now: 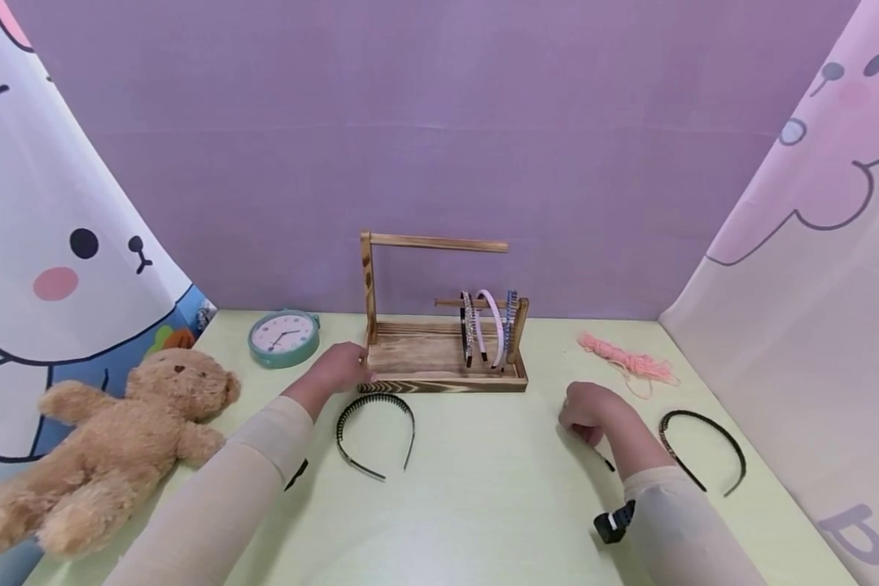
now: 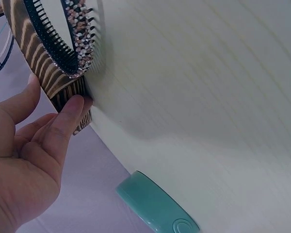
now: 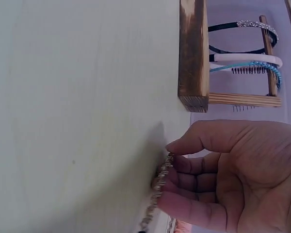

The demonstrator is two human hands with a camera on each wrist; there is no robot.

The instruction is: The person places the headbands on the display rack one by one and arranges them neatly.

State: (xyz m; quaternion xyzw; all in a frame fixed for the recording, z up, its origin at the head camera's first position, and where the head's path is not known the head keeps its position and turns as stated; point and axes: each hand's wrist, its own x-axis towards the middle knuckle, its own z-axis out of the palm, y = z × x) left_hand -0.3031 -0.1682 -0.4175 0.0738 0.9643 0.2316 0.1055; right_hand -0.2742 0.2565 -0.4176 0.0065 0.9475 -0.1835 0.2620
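Observation:
A wooden headband rack (image 1: 443,387) stands at the back of the table. My left hand (image 1: 339,366) grips the left end of its base, thumb on one side and fingers on the other. On the rack's short bar hang a glittery headband (image 1: 470,330), a lavender headband (image 1: 495,313) and a blue headband (image 1: 511,309). My right hand (image 1: 592,408) pinches a beaded headband (image 3: 157,189) between thumb and fingers, low over the table right of the rack; its far part is hidden. Just below the left hand lies a toothed black headband (image 1: 376,397), with beads along its outside (image 2: 82,43).
Another dark headband (image 1: 742,457) lies at the table's right. Behind it is a bundle of pink yarn (image 1: 623,356). A teal clock (image 1: 284,360) lies left of the rack, and a teddy bear (image 1: 132,439) at the left edge. A long upper bar (image 1: 439,242) overhangs the rack.

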